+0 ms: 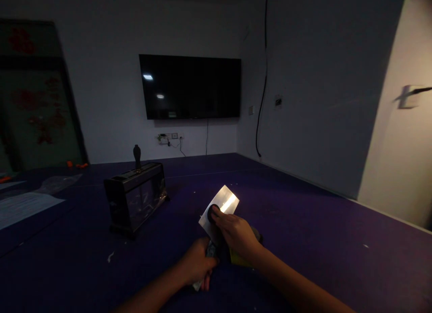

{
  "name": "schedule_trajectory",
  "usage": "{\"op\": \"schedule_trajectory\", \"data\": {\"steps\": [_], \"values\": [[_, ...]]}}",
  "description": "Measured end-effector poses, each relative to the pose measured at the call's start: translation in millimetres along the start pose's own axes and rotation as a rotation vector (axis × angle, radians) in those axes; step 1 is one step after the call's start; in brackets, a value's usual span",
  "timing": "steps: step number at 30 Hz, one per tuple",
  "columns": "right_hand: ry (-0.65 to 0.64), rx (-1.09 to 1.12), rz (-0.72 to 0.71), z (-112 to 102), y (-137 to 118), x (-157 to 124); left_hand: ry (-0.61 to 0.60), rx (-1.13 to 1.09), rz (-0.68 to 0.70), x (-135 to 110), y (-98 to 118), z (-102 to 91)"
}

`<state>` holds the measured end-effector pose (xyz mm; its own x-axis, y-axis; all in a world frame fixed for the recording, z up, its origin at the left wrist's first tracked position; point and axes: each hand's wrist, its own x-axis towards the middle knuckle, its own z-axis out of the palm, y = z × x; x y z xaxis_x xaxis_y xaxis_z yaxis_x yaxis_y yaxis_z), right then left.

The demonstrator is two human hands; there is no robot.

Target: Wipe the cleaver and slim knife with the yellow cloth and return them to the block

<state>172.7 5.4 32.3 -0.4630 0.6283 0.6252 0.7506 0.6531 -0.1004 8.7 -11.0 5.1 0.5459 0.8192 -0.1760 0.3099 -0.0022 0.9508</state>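
A cleaver (227,197) with a broad, shiny rectangular blade is tilted up and away from me, with a bright reflection near its far end. My left hand (197,263) is closed around its greyish patterned handle (211,250). With its fingers pressed together, my right hand (238,232) holds a dark round disc (212,212) against the flat of the blade. Under and beside the right wrist lies a yellow-green thing (238,259) with a dark grey part; its kind is mostly hidden by the arm.
On the purple floor (303,223), a black-framed box with clear sides (145,205) stands to the left, a small dark vase-shaped object (137,155) on top. Paper (27,207) and clear plastic (60,182) lie far left. A television (192,88) hangs on the back wall.
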Motion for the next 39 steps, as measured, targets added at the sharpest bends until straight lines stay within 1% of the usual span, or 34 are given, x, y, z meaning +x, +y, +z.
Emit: {"op": "schedule_trajectory", "data": {"steps": [3,5,12,19,27,30,34,39], "values": [[-0.052,-0.026,-0.057,2,-8,-1,0.069,-0.031,0.000,2,-5,0.9],[-0.076,-0.041,-0.082,2,-12,-1,0.081,-0.054,-0.004,2,-5,1.6],[-0.143,-0.043,-0.122,2,-18,-1,0.061,-0.070,-0.025,1,0,2.0],[-0.203,-0.047,-0.152,-3,-22,0,0.049,-0.099,-0.015,0,5,2.6],[-0.189,-0.063,-0.161,-1,-21,-1,0.051,-0.097,0.012,0,5,2.5],[-0.154,-0.069,-0.153,-2,-19,0,0.031,-0.068,-0.012,-1,8,3.7],[-0.105,-0.044,-0.182,-4,-19,0,0.020,-0.034,-0.026,-4,13,4.6],[-0.147,-0.045,-0.161,-6,-23,2,0.026,-0.069,0.009,-3,8,2.7]]}}
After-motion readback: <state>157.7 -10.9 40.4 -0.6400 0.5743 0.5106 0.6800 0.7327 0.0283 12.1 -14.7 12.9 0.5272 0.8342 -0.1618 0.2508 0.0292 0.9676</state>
